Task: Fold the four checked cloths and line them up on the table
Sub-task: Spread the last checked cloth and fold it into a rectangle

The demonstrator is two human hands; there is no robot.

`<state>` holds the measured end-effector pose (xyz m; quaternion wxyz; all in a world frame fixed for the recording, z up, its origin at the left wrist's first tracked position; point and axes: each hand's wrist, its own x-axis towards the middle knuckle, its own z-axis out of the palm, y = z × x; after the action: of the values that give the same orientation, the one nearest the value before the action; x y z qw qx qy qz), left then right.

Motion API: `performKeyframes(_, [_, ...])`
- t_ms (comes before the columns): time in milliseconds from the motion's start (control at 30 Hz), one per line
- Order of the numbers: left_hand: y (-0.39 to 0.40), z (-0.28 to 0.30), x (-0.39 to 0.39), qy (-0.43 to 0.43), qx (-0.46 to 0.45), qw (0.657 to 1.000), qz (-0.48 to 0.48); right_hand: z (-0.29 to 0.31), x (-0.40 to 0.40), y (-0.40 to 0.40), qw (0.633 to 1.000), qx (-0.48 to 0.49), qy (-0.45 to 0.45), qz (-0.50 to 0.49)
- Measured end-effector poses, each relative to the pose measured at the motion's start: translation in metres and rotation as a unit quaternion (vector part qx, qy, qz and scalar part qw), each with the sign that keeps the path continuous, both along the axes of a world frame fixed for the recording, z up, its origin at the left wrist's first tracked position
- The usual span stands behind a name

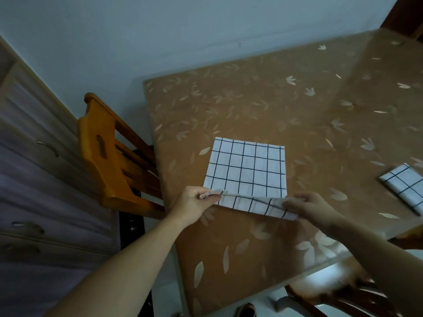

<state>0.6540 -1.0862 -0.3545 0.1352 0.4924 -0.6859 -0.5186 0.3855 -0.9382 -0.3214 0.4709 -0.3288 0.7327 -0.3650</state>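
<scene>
Checked cloth (246, 170) lies on table (297, 106), near edge pinched by left hand (194, 201) and right hand (313, 208) fingers.

Two bare forearms, no sleeves; left hand (195, 202) and right hand (309, 208) without rings, watch or gloves.

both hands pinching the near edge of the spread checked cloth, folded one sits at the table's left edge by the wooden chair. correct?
Not quite. The folded cloth lies at the table's right side, far from the wooden chair. The head view shows it. Left hand and right hand do pinch the spread cloth's near edge.
</scene>
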Motion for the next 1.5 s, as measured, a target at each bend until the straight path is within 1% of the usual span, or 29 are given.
performKeyframes(67, [0.0, 0.002, -0.001, -0.005, 0.006, 1.0, 0.012, -0.001, -0.003, -0.002, 0.991, -0.031, -0.089, -0.09])
performKeyframes(100, [-0.001, 0.003, -0.003, -0.009, 0.013, 1.0, 0.025, -0.003, -0.003, -0.002, 0.988, -0.031, -0.116, -0.102])
performKeyframes(167, [-0.002, 0.001, -0.002, -0.012, 0.027, 0.999, 0.046, -0.007, -0.002, 0.001, 0.988, -0.008, -0.131, -0.076])
performKeyframes(233, [0.0, 0.001, -0.002, -0.015, 0.038, 0.998, 0.055, -0.013, 0.0, 0.004, 0.992, 0.016, -0.115, -0.049])
performKeyframes(267, [0.001, 0.001, -0.001, -0.014, 0.039, 0.997, 0.058, -0.016, 0.001, 0.005, 0.993, 0.019, -0.102, -0.053])
performKeyframes(400, [0.003, 0.003, 0.001, -0.043, 0.051, 0.997, 0.032, -0.023, 0.001, 0.002, 0.988, 0.012, -0.082, -0.127])
performKeyframes(533, [0.004, 0.003, 0.003, -0.077, 0.054, 0.995, -0.019, -0.024, 0.002, 0.002, 0.986, 0.003, -0.069, -0.151])
performKeyframes(600, [0.003, 0.0, 0.004, -0.082, 0.051, 0.995, -0.027, -0.025, 0.002, 0.003, 0.985, 0.001, -0.054, -0.162])
performKeyframes(800, [0.001, -0.006, 0.003, -0.079, 0.023, 0.997, 0.007, -0.031, 0.0, 0.007, 0.992, 0.053, -0.037, -0.105])
performKeyframes(900, [-0.001, -0.004, 0.0, -0.09, 0.052, 0.995, 0.008, -0.036, -0.001, 0.004, 0.989, 0.054, -0.025, -0.138])
performKeyframes(1000, [-0.008, -0.001, -0.002, -0.097, 0.099, 0.99, -0.031, -0.037, -0.001, -0.004, 0.984, 0.033, -0.034, -0.171])
performKeyframes(1067, [-0.013, 0.003, -0.003, -0.084, 0.138, 0.985, -0.058, -0.035, 0.0, -0.01, 0.982, 0.014, -0.021, -0.19])
performKeyframes(1133, [-0.017, 0.005, -0.005, -0.074, 0.145, 0.984, -0.067, -0.036, 0.0, -0.015, 0.979, 0.004, -0.006, -0.204])
performKeyframes(1233, [-0.021, 0.001, -0.008, -0.079, 0.119, 0.989, -0.032, -0.035, -0.002, -0.017, 0.983, 0.018, 0.008, -0.184])
performKeyframes(1333, [-0.024, -0.003, -0.011, -0.086, 0.118, 0.989, -0.004, -0.035, -0.006, -0.016, 0.986, 0.043, 0.026, -0.161])
performKeyframes(1500, [-0.026, 0.0, -0.02, -0.077, 0.123, 0.989, 0.031, -0.039, -0.009, -0.022, 0.984, 0.042, 0.033, -0.17])
